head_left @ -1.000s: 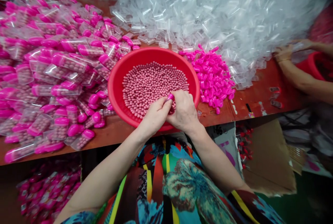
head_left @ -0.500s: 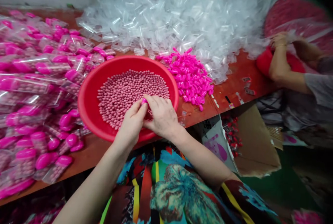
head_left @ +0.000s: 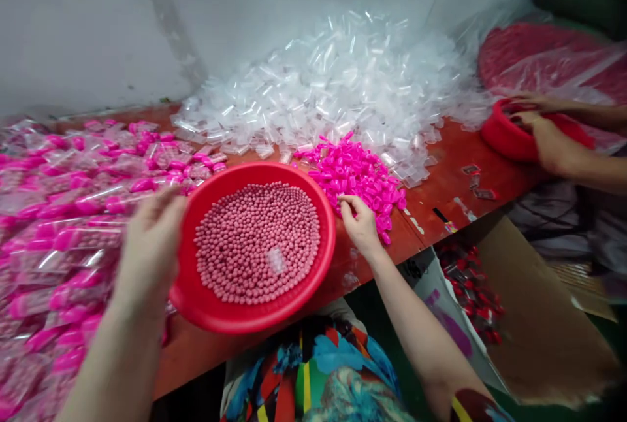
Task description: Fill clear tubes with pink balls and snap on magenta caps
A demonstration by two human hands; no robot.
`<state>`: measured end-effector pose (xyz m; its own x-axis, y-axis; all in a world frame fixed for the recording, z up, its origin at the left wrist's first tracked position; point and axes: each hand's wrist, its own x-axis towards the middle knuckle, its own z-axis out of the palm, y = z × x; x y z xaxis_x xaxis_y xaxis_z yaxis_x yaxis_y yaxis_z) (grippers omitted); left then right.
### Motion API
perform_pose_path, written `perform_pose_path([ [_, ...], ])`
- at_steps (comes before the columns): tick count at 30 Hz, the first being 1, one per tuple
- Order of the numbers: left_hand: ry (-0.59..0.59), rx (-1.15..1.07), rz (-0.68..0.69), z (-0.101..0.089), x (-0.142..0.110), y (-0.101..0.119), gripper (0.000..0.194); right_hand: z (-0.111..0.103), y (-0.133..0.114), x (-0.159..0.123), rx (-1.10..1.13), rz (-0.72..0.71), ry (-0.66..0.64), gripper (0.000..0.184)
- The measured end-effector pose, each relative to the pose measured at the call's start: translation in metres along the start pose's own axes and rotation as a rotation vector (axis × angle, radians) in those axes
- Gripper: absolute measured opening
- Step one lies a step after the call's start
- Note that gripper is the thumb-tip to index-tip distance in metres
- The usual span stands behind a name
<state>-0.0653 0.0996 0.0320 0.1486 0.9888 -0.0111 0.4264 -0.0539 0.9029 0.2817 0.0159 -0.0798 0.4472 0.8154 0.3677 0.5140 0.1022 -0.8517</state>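
A red bowl (head_left: 215, 317) full of small pink beads sits at the table's front edge, with one empty clear tube (head_left: 275, 259) lying on the beads. My left hand (head_left: 149, 245) hovers just left of the bowl, above the pile of filled, pink-capped tubes (head_left: 63, 226). It is blurred, its fingers are stretched out, and nothing shows in it. My right hand (head_left: 360, 223) rests on the table right of the bowl. Its fingertips pinch a cap at the near edge of the heap of bright pink caps (head_left: 357, 170).
A big heap of empty clear tubes (head_left: 343, 89) fills the back of the red-brown table (head_left: 441, 193). At the right another person's hands (head_left: 543, 134) work at a second red bowl (head_left: 504, 138). A cardboard box (head_left: 529, 324) stands below the table edge.
Both hands have left the bowl, where they were together on a capped tube. The left swung out over the filled pile, the right reached to the cap heap. The view tilted upward.
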Motion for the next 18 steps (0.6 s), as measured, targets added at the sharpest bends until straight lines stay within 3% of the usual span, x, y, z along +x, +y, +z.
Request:
perform_pose_path([
  [1, 0.068, 0.030, -0.033, 0.015, -0.003, 0.005, 0.040, 0.003, 0.004, 0.012, 0.012, 0.000, -0.036, 0.022],
  [2, 0.026, 0.085, -0.036, 0.030, -0.006, 0.010, 0.036, 0.006, 0.006, 0.024, 0.027, -0.001, -0.061, 0.023],
  [4, -0.187, 0.217, 0.075, 0.054, -0.011, 0.016, 0.030, 0.012, 0.002, 0.046, 0.081, 0.004, -0.082, 0.024],
  [6, -0.481, 0.379, 0.241, 0.070, -0.016, 0.017, 0.031, 0.017, -0.008, 0.061, 0.118, -0.046, -0.086, 0.023],
  [8, -0.718, 0.545, 0.356, 0.080, -0.021, 0.014, 0.039, 0.020, -0.022, 0.065, 0.130, -0.099, -0.127, 0.021],
  [10, -0.866, 0.703, 0.385, 0.087, -0.025, 0.009, 0.040, 0.019, -0.037, 0.059, 0.111, -0.145, -0.202, 0.020],
  [13, -0.985, 0.841, 0.390, 0.093, -0.026, 0.003, 0.037, 0.012, -0.052, 0.040, 0.043, -0.219, -0.254, 0.018],
  [15, -1.000, 0.852, 0.411, 0.094, -0.026, 0.001, 0.038, 0.005, -0.053, 0.025, 0.005, -0.230, -0.204, 0.019],
  [18, -0.996, 0.920, 0.416, 0.093, -0.025, 0.000, 0.036, -0.012, -0.041, 0.004, -0.008, -0.136, -0.101, 0.021],
])
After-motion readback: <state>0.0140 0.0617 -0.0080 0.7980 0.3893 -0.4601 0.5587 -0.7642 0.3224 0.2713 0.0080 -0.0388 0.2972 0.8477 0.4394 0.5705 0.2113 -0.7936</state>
